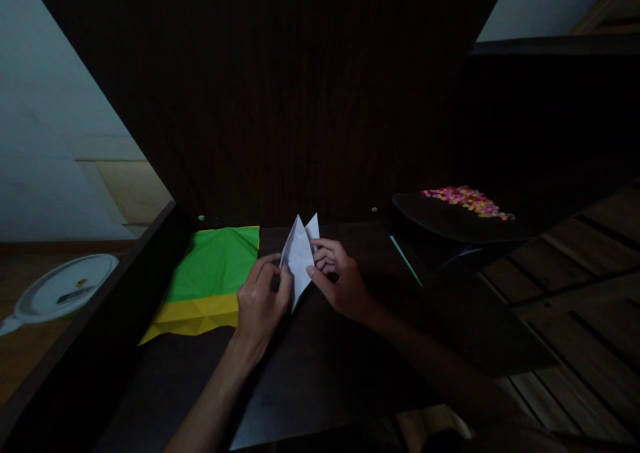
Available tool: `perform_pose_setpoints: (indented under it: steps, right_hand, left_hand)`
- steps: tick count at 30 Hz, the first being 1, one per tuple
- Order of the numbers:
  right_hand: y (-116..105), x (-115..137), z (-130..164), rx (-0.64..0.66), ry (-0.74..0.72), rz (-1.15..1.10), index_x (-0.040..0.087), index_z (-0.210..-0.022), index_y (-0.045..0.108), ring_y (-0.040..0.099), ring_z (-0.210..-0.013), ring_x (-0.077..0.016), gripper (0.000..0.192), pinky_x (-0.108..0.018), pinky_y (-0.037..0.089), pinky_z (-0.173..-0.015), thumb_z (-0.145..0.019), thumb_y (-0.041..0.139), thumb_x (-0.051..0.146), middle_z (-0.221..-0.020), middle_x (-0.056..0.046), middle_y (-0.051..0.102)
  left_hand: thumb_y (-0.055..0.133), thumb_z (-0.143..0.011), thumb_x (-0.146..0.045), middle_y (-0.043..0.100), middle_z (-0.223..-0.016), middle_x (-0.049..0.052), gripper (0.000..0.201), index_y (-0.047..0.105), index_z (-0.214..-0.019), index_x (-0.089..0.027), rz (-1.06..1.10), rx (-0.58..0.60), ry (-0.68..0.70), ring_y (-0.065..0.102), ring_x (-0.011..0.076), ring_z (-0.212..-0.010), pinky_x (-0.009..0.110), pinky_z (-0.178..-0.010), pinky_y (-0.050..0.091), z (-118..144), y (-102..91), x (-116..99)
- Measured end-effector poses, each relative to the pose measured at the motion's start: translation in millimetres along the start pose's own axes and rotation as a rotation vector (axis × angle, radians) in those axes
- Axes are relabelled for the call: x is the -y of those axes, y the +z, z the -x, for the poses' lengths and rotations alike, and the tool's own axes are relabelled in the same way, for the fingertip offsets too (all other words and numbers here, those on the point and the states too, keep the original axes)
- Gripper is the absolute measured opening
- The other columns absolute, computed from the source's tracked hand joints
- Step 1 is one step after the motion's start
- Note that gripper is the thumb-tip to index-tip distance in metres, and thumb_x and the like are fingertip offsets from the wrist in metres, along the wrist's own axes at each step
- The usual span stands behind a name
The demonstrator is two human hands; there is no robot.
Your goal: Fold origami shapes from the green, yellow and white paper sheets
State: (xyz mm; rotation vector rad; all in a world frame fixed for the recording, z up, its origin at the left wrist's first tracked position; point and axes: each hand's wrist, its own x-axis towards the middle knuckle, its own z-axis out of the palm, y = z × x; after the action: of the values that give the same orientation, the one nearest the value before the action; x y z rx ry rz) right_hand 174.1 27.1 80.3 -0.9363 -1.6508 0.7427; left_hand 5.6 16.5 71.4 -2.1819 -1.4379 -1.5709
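Note:
A folded piece of white paper (300,256), pointed at its top and bottom, is held up over the dark wooden surface (295,386). My left hand (263,296) pinches its left edge between thumb and fingers. On the opposite side, my right hand (343,280) grips the right edge, thumb in front and fingers curled behind. A second white point stands up behind the first at the top. Just left of my left hand lie creased sheets of green paper (215,263) and yellow paper (195,316), the green over the yellow.
A thin pale green strip (406,261) lies to the right. Farther right, a dark rounded board (425,216) bears a heap of small pink and yellow pieces (467,201). A dark upright panel (300,106) closes off the back. At far left sits a white lid (65,286).

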Motion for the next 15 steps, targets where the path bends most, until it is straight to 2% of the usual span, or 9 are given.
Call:
perform_pose_setpoints:
  steps: [4, 7, 10, 12, 15]
  right_hand:
    - [-2.7, 0.6, -1.4, 0.023, 0.038, 0.025, 0.023, -0.130, 0.048, 0.053, -0.065, -0.0115, 0.048, -0.024, 0.044, -0.057, -0.084, 0.064, 0.024, -0.083, 0.001, 0.056]
    - [-4.8, -1.1, -2.7, 0.053, 0.040, 0.067, 0.023, -0.127, 0.052, 0.051, -0.063, -0.0113, 0.044, -0.024, 0.043, -0.056, -0.085, 0.064, 0.028, -0.082, 0.002, 0.055]
    - [-5.5, -5.2, -3.9, -0.001, 0.006, 0.136, 0.021, -0.123, 0.053, 0.052, -0.061, -0.0117, 0.039, -0.025, 0.045, -0.055, -0.087, 0.062, 0.027, -0.080, 0.001, 0.056]
    - [-5.2, -7.4, -4.4, -0.047, -0.033, 0.232, 0.021, -0.121, 0.053, 0.054, -0.061, -0.0126, 0.035, -0.027, 0.047, -0.059, -0.088, 0.061, 0.026, -0.082, 0.000, 0.059]
    - [-3.6, -7.7, -4.6, -0.053, -0.090, 0.408, 0.021, -0.114, 0.056, 0.060, -0.069, -0.0165, 0.025, -0.032, 0.050, -0.068, -0.090, 0.058, 0.023, -0.091, -0.005, 0.065]
  left_hand:
    - [0.060, -0.086, -0.017, 0.073, -0.093, 0.009, 0.020, 0.053, -0.067, -0.020, 0.033, -0.019, -0.094, 0.070, 0.0206, -0.084, 0.032, -0.074, 0.056, -1.2, -3.2, 0.8]
    - [0.064, -0.083, -0.021, 0.073, -0.100, 0.007, 0.016, 0.055, -0.069, -0.020, 0.165, -0.003, -0.264, 0.071, 0.0199, -0.083, 0.030, -0.068, 0.057, -0.5, -4.3, 3.9]
    - [0.067, -0.082, -0.024, 0.074, -0.101, 0.007, 0.017, 0.055, -0.070, -0.020, 0.313, 0.002, -0.415, 0.072, 0.0196, -0.084, 0.028, -0.064, 0.057, 1.4, -4.6, 7.8]
    - [0.067, -0.083, -0.026, 0.074, -0.103, 0.007, 0.021, 0.054, -0.068, -0.020, 0.346, 0.013, -0.442, 0.072, 0.0203, -0.086, 0.028, -0.064, 0.057, 2.7, -5.3, 9.0]
    - [0.066, -0.086, -0.027, 0.073, -0.107, 0.008, 0.027, 0.050, -0.065, -0.020, 0.305, 0.036, -0.386, 0.072, 0.0205, -0.086, 0.029, -0.065, 0.057, 3.7, -7.4, 6.4]
